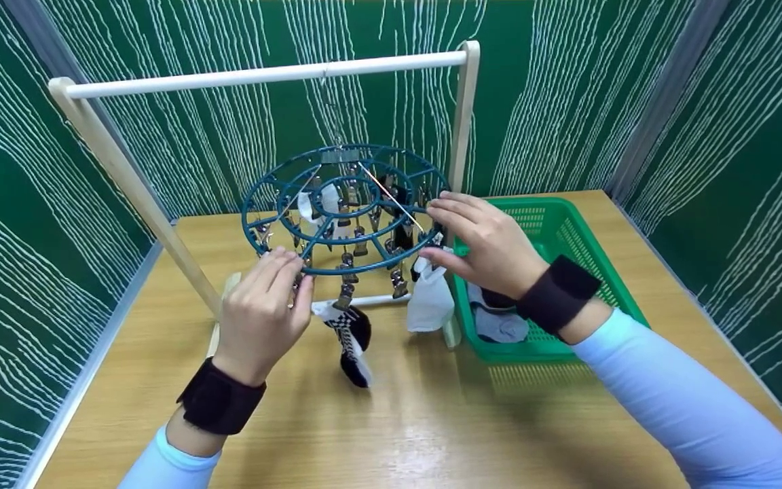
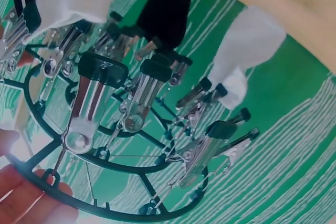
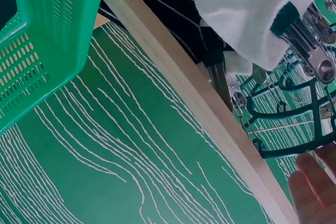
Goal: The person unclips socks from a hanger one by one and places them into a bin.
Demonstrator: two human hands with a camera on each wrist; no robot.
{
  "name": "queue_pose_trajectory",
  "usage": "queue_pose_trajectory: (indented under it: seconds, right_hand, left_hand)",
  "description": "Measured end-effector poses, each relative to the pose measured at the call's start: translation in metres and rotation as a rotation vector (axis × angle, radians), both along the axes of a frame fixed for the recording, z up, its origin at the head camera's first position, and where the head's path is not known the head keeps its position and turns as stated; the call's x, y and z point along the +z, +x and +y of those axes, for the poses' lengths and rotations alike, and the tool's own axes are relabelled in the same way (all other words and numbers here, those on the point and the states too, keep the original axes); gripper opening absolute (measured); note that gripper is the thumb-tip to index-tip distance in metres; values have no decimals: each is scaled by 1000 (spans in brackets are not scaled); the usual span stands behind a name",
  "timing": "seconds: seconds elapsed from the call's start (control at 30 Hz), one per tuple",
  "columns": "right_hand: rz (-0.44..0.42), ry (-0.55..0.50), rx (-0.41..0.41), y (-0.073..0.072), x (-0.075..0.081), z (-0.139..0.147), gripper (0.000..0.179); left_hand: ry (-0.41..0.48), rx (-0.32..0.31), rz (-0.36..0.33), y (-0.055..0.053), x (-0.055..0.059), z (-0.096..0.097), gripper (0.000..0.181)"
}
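Left hand (image 1: 258, 309) grasps rack (image 1: 345, 272); clip (image 2: 88, 111) beside it bears unreadable mark (image 2: 105, 65). Right hand (image 1: 493, 238) released, fingers extended against rack, basket (image 1: 533, 352) below.

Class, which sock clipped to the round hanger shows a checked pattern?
The black-and-white sock hanging lowest in the head view, left of the white sock by the right hand; its checks set it apart.

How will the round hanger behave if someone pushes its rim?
The hanger will likely swing or twist, since it hangs from the bar. Its frame is probably fairly stiff: it looks spoked and evenly round. The clips would likely jiggle, as they dangle beneath it.
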State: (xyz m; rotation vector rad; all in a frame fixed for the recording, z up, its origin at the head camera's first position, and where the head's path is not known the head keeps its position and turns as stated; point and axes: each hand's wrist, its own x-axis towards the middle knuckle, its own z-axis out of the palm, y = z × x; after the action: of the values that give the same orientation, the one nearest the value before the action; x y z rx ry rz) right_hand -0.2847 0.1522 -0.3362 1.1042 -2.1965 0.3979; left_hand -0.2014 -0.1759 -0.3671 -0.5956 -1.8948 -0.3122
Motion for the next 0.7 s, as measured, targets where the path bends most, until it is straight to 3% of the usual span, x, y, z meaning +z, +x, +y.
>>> queue_pose_trajectory:
  seconds: [0.2,0.7]
  right_hand:
    - [-32,15,-33,1,-1,-2,56]
    - [-103,21,-67,4,0,-6,57]
  left_hand:
    - [12,25,-1,0,-2,-2,18]
    - [68,-16,-29,0,1,-2,23]
